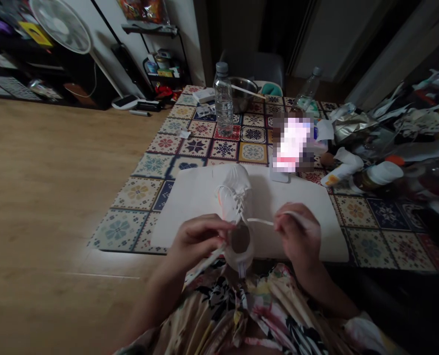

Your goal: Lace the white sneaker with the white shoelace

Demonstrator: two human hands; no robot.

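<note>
A white lace-up shoe (237, 190) lies on a white sheet (293, 236), its toe pointing away from me and its heel at the table's near edge. My right hand (298, 229) is closed on one end of the white shoelace (260, 222), which stretches from the top eyelets out to the right. At the shoe's left side, my left hand (200, 239) has its fingers at the collar near the top eyelets. Another length of lace hangs from under that hand toward my lap, and its fingers look pinched on it.
Behind the sheet on the patterned table stand a water bottle (223, 106), a metal bowl (243, 93) and a lit phone (292, 145) on a stand. Clutter with a white-capped jar (380, 176) and bags fills the right side. A fan (62, 24) stands at far left.
</note>
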